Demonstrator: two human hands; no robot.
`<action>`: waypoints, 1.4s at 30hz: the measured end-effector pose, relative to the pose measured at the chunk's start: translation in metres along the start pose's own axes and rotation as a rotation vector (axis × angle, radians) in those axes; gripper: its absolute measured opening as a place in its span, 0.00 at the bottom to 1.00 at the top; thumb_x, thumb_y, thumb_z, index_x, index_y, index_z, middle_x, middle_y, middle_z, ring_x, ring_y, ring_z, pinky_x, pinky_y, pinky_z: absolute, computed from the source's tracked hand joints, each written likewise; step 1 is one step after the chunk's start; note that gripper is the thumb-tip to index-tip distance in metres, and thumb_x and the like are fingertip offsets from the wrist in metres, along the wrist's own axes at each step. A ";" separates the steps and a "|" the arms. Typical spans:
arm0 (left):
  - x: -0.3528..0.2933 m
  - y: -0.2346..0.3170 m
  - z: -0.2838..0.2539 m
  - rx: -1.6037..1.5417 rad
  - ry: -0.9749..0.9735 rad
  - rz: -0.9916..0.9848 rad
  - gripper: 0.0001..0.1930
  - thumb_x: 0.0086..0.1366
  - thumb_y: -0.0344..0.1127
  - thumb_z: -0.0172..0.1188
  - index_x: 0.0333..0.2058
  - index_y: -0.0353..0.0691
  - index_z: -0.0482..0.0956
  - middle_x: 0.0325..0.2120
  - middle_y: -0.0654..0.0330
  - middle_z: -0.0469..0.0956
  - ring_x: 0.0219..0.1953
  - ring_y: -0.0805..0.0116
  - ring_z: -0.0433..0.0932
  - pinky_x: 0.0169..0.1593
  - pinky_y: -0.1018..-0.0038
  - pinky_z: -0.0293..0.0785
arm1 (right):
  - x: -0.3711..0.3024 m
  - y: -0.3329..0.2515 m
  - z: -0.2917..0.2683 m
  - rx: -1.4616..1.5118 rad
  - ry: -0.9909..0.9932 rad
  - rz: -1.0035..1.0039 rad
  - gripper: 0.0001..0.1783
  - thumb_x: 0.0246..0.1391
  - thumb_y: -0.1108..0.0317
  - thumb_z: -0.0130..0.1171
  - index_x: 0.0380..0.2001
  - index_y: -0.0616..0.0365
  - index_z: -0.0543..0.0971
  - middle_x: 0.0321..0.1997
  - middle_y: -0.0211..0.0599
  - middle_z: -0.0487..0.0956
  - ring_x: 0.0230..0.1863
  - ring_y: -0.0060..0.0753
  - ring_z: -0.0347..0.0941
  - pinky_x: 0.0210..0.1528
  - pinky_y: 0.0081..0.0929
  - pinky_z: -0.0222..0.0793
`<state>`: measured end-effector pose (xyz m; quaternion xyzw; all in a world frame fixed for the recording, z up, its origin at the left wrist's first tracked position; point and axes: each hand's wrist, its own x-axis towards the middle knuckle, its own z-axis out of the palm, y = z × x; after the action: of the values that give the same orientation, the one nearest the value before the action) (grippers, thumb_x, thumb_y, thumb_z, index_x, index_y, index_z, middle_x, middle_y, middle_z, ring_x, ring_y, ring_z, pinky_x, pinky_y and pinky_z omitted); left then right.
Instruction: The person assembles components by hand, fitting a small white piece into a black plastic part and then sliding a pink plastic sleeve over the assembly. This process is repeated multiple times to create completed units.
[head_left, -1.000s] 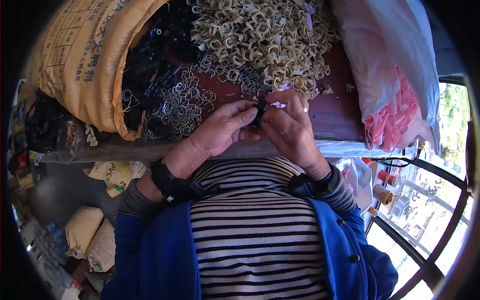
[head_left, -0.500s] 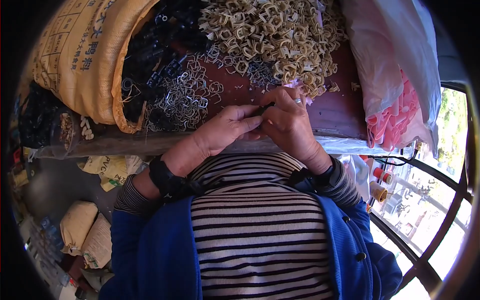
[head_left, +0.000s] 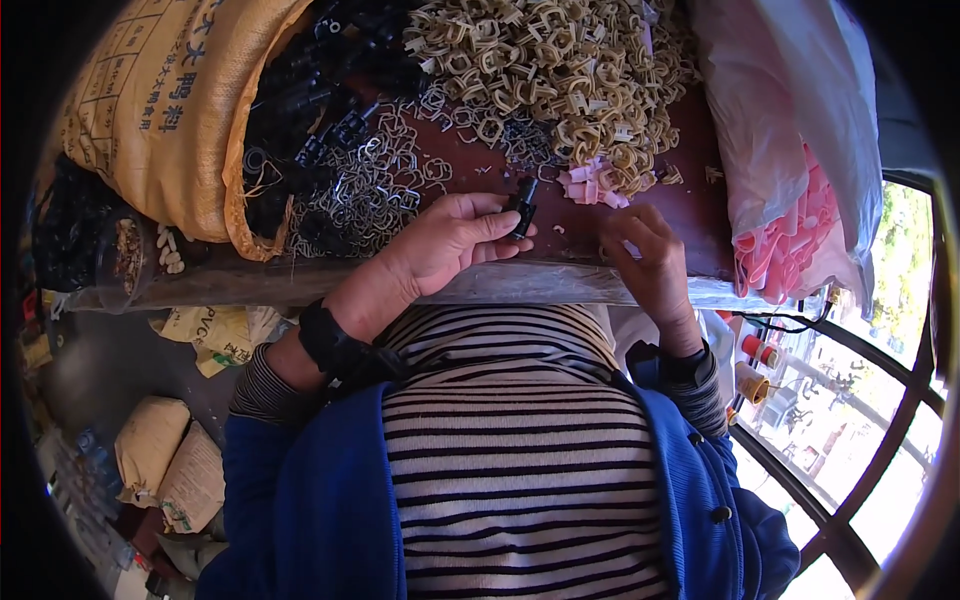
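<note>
Between the thumb and fingers of my left hand (head_left: 455, 238) is a small black plastic fitting (head_left: 522, 208), held upright just above the table's near edge. My right hand (head_left: 648, 255) is apart from it, at the table edge, with its fingers curled in. What those fingers hold, if anything, is hidden. Beyond the right hand lies a small heap of pink strips (head_left: 592, 183). A large pile of beige plastic clips (head_left: 550, 75) spreads behind them. Bent metal wire rings (head_left: 355, 195) lie left of the left hand, beside more black fittings (head_left: 345, 130).
A yellow woven sack (head_left: 185, 130) lies open-mouthed at the left of the dark red table (head_left: 690, 225). On the right is a white plastic bag (head_left: 760, 130) with pink pieces (head_left: 795, 235) inside. Paper sacks (head_left: 165, 455) stand on the floor at the left.
My hands were together on the black fitting. Now my right hand has let go of it and moved right and nearer to me. The left hand still holds the fitting, now fully visible.
</note>
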<state>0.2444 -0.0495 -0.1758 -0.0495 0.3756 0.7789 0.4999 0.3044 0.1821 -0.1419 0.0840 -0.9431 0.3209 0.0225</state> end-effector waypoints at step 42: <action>-0.020 0.008 -0.001 -0.058 -0.161 0.350 0.14 0.56 0.35 0.52 0.40 0.35 0.70 0.34 0.60 0.74 0.36 0.73 0.72 0.44 0.76 0.67 | 0.053 -0.044 0.020 1.609 -0.609 0.647 0.09 0.53 0.66 0.44 0.34 0.60 0.66 0.23 0.27 0.65 0.15 0.15 0.53 0.21 0.15 0.52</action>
<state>0.2474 -0.0664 -0.1635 0.0645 0.3146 0.8659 0.3834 0.2601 0.1283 -0.1265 -0.1126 -0.3781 0.8352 -0.3832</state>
